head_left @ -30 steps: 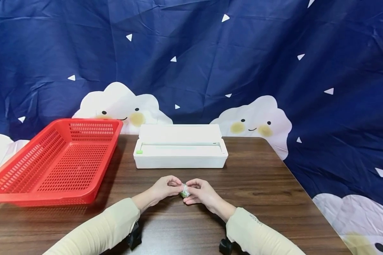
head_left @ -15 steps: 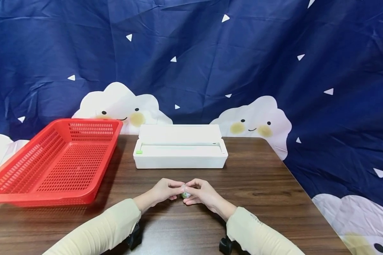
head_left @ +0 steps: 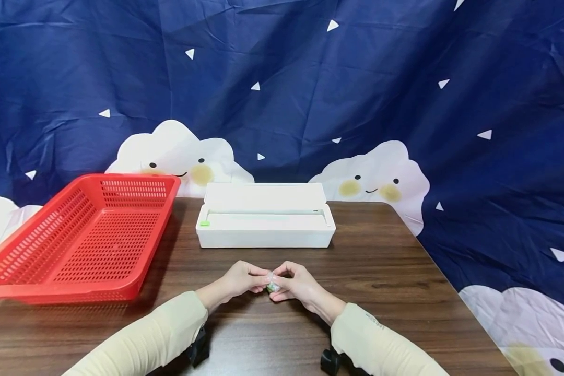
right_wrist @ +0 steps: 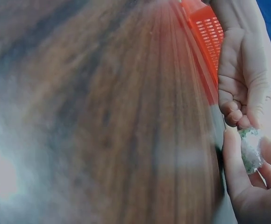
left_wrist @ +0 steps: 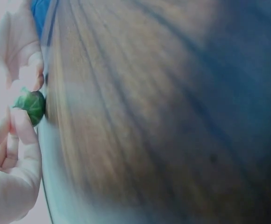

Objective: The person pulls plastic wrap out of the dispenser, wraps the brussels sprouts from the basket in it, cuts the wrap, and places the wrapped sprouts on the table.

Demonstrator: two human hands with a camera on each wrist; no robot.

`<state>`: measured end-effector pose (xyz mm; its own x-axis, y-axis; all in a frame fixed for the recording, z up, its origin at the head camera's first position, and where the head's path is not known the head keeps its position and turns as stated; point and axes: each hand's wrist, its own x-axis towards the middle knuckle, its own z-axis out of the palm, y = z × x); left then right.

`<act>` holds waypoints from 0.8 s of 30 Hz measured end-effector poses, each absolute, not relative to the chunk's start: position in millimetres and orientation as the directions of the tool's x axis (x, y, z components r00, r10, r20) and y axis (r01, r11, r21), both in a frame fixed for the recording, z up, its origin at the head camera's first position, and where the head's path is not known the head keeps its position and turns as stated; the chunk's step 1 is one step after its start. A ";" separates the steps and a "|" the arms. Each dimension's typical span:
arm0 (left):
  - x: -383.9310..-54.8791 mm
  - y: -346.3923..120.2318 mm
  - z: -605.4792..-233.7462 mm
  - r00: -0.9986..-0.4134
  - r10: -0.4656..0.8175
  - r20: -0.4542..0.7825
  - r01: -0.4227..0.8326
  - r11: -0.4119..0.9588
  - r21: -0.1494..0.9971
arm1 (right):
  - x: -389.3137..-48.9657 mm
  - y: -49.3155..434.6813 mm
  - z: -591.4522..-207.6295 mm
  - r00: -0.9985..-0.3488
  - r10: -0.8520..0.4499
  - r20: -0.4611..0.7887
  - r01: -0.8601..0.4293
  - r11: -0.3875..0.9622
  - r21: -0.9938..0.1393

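Observation:
Between my two hands is a small round green thing wrapped in clear plastic film, just above the table. In the left wrist view the green ball shows pale streaks through the film; what kind of thing it is I cannot tell. My right hand holds it between thumb and fingers. With thumb and fingertips my left hand pinches at its upper left side. Shiny crumpled film covers the ball in the right wrist view, where the left hand touches its top.
A long white box with its lid raised, which looks like a cling film dispenser, stands behind the hands. At the left is a red plastic basket. The brown wooden table ends before a blue cloth with clouds.
My left hand has shifted slightly right and in against the wrapped ball, its fingertips drawing together on the film. The right hand has stayed nearly in place.

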<state>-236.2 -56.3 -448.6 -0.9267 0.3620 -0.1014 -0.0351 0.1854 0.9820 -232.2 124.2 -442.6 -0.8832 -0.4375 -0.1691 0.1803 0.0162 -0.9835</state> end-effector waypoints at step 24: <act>-239.2 -66.3 -445.5 -0.900 0.415 -0.134 -0.118 0.062 0.991 | -236.8 130.2 -445.3 -0.868 -0.474 -0.147 0.178 -0.021 -0.984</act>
